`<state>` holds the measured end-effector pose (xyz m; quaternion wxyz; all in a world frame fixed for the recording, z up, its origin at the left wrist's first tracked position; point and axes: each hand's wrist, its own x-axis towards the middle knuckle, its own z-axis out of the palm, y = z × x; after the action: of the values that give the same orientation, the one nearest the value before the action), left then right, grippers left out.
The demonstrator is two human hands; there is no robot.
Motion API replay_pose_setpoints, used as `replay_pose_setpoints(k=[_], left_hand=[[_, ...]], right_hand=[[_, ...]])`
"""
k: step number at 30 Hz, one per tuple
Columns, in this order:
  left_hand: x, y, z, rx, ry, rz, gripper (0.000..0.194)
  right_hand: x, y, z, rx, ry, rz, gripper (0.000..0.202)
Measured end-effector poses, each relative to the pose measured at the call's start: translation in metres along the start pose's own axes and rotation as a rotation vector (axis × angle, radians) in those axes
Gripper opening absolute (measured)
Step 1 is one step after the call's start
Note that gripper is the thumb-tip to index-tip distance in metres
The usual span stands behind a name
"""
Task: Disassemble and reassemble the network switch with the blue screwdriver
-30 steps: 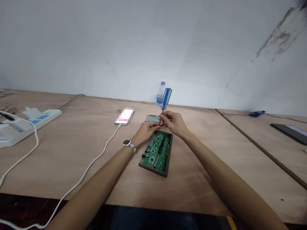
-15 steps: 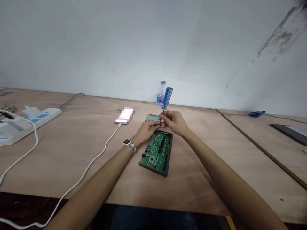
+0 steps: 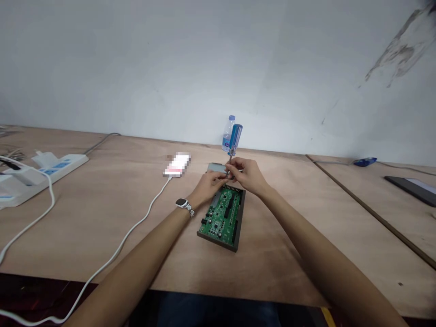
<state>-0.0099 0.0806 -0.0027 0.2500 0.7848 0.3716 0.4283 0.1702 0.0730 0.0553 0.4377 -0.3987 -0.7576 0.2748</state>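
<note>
A screwdriver (image 3: 235,136) with a blue, striped handle stands nearly upright, leaning slightly right, over the far end of a green circuit board (image 3: 221,213). The board lies in a dark, shallow frame (image 3: 218,241). My right hand (image 3: 248,175) pinches the screwdriver's metal shaft below the handle. My left hand (image 3: 208,184), with a watch (image 3: 182,203) on its wrist, rests at the board's far left corner. Its thumb and fingertips come together close by the screwdriver tip. Fingers hide that tip and whatever they pinch. Just behind the hands lies a flat, light grey piece (image 3: 215,167).
A water bottle (image 3: 227,141) stands by the wall. Left of my hands lies a lit phone (image 3: 177,164) on a white cable (image 3: 136,225). A power strip (image 3: 64,164) with plugs sits farther left. At right are a dark tablet-like device (image 3: 412,188) and a blue packet (image 3: 364,161).
The screwdriver's handle has turned about its axis and tipped slightly left. My right fingers have shifted a little on the shaft. My left hand and the board stay in place.
</note>
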Motion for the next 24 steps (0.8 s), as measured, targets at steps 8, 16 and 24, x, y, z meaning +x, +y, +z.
replay_pose_setpoints(k=[8,16,24], left_hand=[[0.001,0.0,0.001,-0.013,0.06,-0.021,0.021],[0.0,-0.001,0.0,-0.004,-0.018,0.01,0.025],[0.001,-0.002,0.004,0.038,0.086,-0.041,0.018]], right_hand=[[0.0,0.002,0.008,0.03,0.182,0.064,0.03],[0.0,0.002,0.002,0.06,-0.009,0.021,0.027],[-0.002,-0.002,0.011,-0.023,0.185,0.071,0.031]])
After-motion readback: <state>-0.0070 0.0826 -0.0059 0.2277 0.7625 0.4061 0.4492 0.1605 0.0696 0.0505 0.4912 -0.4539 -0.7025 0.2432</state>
